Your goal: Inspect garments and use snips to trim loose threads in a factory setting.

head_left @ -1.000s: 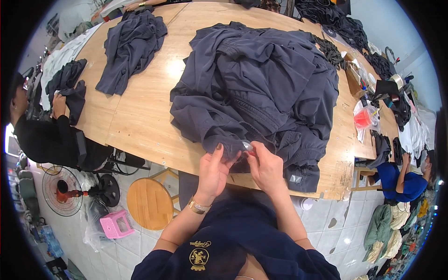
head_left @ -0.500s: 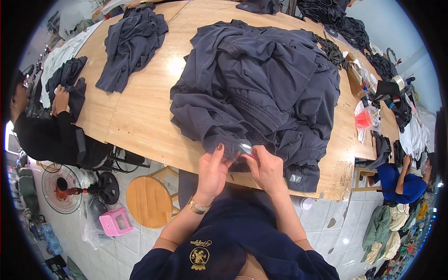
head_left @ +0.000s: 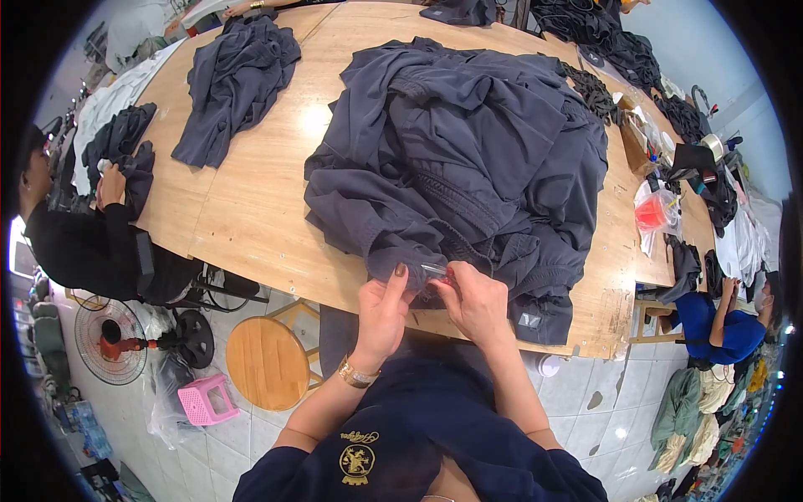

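A large heap of dark grey garments (head_left: 468,142) lies in front of me, some with gathered elastic waistbands. At its near edge my left hand (head_left: 384,309) is closed on a fold of one dark grey garment (head_left: 389,255), thumb on top. My right hand (head_left: 477,299) is closed beside it, pinching a small shiny tool (head_left: 434,269) with a red part at the fingers. The tool's tip lies against the fabric by my left fingers. Its exact kind is too small to make out.
More dark garments (head_left: 238,88) lie on the wooden table (head_left: 276,226) at the far left. A round stool (head_left: 268,361), pink stool (head_left: 207,398) and fan (head_left: 110,340) stand left below. People sit at the left and right. A red drink cup (head_left: 651,214) stands right.
The shiny tool has turned and now looks thinner, with more red showing. Both hands stay at the heap's near edge, the left slightly lower. The person at the left has shifted a hand.
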`<state>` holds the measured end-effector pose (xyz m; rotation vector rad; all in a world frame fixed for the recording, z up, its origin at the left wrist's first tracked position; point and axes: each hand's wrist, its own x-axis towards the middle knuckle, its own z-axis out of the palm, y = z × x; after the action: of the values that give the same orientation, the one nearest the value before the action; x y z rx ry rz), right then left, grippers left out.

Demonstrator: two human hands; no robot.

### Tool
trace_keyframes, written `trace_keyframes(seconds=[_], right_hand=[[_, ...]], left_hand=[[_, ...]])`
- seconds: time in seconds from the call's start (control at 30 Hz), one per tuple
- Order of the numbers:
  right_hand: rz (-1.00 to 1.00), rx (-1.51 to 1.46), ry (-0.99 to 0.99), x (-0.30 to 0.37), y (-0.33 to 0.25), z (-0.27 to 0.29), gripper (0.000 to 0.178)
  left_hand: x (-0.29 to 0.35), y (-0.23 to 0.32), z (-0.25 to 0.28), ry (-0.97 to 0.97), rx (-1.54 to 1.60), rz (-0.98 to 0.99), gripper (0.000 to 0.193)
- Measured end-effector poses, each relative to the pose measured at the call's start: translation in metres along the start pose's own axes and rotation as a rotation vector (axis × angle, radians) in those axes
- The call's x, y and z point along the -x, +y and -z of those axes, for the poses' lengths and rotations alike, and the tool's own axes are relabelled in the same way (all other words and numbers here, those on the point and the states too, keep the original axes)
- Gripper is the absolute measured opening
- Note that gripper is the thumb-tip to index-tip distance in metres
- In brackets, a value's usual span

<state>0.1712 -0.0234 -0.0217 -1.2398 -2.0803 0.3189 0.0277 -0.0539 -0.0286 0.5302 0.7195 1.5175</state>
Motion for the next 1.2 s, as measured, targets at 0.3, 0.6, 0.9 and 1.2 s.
trace_keyframes(seconds=[0.3,0.6,0.9,1.2], right_hand=[[-0.016,0.008,-0.016,0.002,0.001,0.001,0.025],[-0.025,0.029,-0.070,-0.001,0.000,0.004,0.023],[-0.416,-0.676,-0.020,-0.004,-0.007,0.007,0.012],[-0.225,-0.371,0.060,-0.006,-0.014,-0.003,0.021]], left_hand=[[0.000,0.000,0.000,-0.014,-0.018,-0.019,0.027],[0.002,-0.006,0.011,0.028,-0.142,0.002,0.024],[0.003,-0.015,0.015,0.151,-0.311,-0.073,0.038],[0.008,-0.006,0.001,-0.001,-1.052,-0.303,0.022]])
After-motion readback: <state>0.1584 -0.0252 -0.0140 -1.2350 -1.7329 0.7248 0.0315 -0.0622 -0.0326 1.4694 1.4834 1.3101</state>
